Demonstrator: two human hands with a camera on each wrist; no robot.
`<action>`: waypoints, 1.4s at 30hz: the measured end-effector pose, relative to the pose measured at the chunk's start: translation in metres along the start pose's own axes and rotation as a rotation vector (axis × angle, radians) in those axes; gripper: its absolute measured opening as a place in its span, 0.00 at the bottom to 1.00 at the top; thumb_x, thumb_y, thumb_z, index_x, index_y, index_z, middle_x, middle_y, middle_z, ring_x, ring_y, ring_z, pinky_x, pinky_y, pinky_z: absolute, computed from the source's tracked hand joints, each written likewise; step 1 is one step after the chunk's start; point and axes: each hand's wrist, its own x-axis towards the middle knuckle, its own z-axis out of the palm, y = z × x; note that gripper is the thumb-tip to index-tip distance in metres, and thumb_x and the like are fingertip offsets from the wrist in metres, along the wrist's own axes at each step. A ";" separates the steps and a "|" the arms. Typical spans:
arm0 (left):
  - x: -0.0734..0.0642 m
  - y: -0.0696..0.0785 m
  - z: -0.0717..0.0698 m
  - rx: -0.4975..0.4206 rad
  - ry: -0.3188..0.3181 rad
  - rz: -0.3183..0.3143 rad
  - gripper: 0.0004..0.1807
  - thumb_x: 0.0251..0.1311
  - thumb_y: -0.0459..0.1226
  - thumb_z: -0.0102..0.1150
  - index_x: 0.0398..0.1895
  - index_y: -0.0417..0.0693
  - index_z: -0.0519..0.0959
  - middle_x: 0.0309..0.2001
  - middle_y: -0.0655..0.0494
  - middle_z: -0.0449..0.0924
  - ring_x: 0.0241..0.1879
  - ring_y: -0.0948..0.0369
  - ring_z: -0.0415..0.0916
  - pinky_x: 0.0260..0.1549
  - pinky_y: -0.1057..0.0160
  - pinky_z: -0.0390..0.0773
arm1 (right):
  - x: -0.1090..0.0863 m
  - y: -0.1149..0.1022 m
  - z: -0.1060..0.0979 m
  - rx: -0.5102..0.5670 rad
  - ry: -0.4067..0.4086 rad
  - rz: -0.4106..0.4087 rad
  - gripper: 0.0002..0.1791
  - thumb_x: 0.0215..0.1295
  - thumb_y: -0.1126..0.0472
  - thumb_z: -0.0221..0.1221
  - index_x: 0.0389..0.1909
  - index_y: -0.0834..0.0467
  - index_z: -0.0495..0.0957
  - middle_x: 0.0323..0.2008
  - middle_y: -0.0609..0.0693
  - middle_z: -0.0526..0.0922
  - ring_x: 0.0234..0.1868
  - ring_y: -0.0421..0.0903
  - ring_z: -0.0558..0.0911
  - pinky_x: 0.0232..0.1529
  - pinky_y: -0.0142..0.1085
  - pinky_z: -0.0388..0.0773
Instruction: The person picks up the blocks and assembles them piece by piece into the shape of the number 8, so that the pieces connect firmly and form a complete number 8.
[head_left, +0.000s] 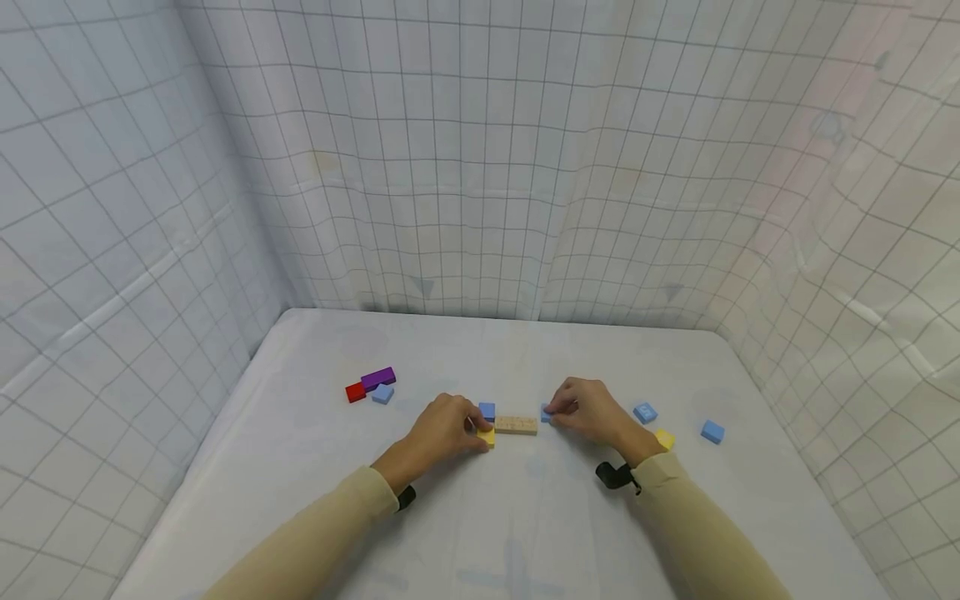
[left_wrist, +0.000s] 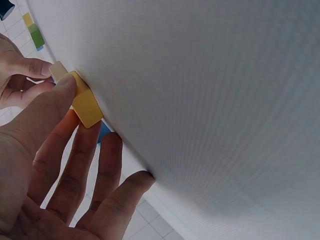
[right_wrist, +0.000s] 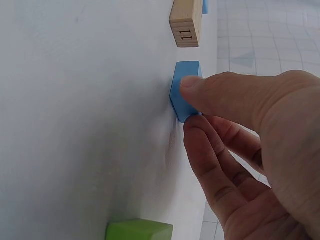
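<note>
My left hand (head_left: 448,423) pinches a yellow block (left_wrist: 89,109) between thumb and fingers, low at the table's middle. Touching or close to that block are a small blue block (head_left: 487,411) behind it and a long wooden block (head_left: 516,426) to its right. A marking like "11" shows on the wooden block's end (right_wrist: 186,35) in the right wrist view. Across a narrow gap, my right hand (head_left: 592,410) has its thumb and fingertips on another blue block (right_wrist: 185,90) with angled corners, pinching it at the table surface. Fingers partly cover both held blocks.
At the left lie a red block (head_left: 356,392), a purple block (head_left: 378,378) and a blue block (head_left: 382,393). Around the right forearm are two blue blocks (head_left: 712,432) and a partly hidden yellow block (head_left: 664,439). A green block (right_wrist: 140,231) shows in the right wrist view. Gridded curtains (head_left: 487,167) enclose the table.
</note>
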 end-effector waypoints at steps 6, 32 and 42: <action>-0.007 0.012 -0.010 -0.012 -0.002 0.006 0.16 0.55 0.41 0.94 0.46 0.50 0.99 0.42 0.57 0.97 0.38 0.64 0.82 0.38 0.64 0.81 | -0.001 0.001 0.002 -0.003 -0.004 0.011 0.06 0.72 0.69 0.79 0.42 0.54 0.98 0.47 0.47 0.92 0.50 0.43 0.92 0.53 0.36 0.93; -0.015 0.046 -0.027 -0.012 -0.016 -0.087 0.15 0.55 0.35 0.93 0.45 0.47 0.99 0.43 0.55 0.97 0.37 0.65 0.77 0.39 0.66 0.78 | -0.001 -0.002 0.001 0.003 -0.003 0.007 0.06 0.71 0.69 0.79 0.43 0.55 0.97 0.48 0.48 0.92 0.50 0.45 0.92 0.54 0.37 0.93; -0.015 0.045 -0.027 -0.022 -0.022 -0.095 0.15 0.55 0.36 0.94 0.45 0.49 0.99 0.42 0.57 0.97 0.38 0.64 0.80 0.39 0.65 0.80 | -0.001 0.000 0.002 0.044 -0.012 0.004 0.06 0.72 0.69 0.78 0.43 0.55 0.97 0.49 0.49 0.92 0.52 0.47 0.93 0.55 0.38 0.94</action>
